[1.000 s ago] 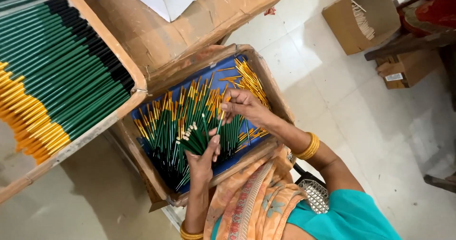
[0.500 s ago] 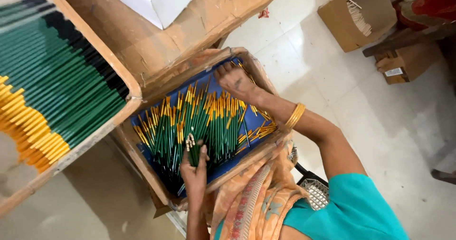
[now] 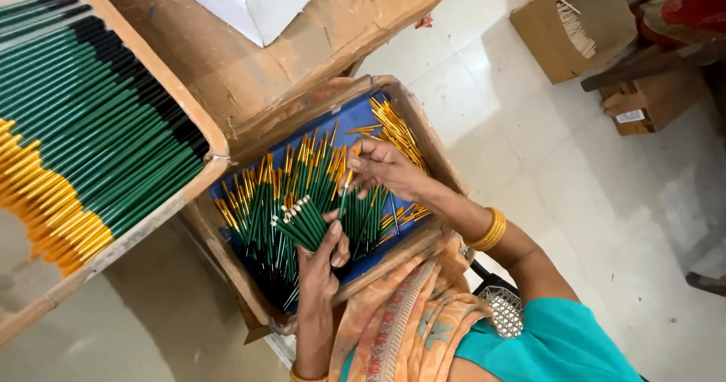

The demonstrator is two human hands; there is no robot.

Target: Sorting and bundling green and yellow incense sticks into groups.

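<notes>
One bundle of green pencils (image 3: 301, 227) sits clamped in the left hand (image 3: 321, 265) above the cardboard tray (image 3: 423, 136). The right hand (image 3: 382, 169) pinches a single pencil (image 3: 345, 194). Loose green-and-yellow pencils (image 3: 265, 200) fill the blue-lined tray.

Pale tiled floor (image 3: 544, 163), daylit; 2 cardboard boxes (image 3: 575, 26) far right beside dark wooden furniture (image 3: 643, 60).

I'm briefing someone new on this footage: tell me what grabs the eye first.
The shallow box lined in blue at the centre, heaped with loose green pencils with yellow ends. The left hand grips a bundle of pencils above it, while the right hand pinches a single pencil. At far left, a wooden tray holds neat rows of stacked pencils.
</notes>
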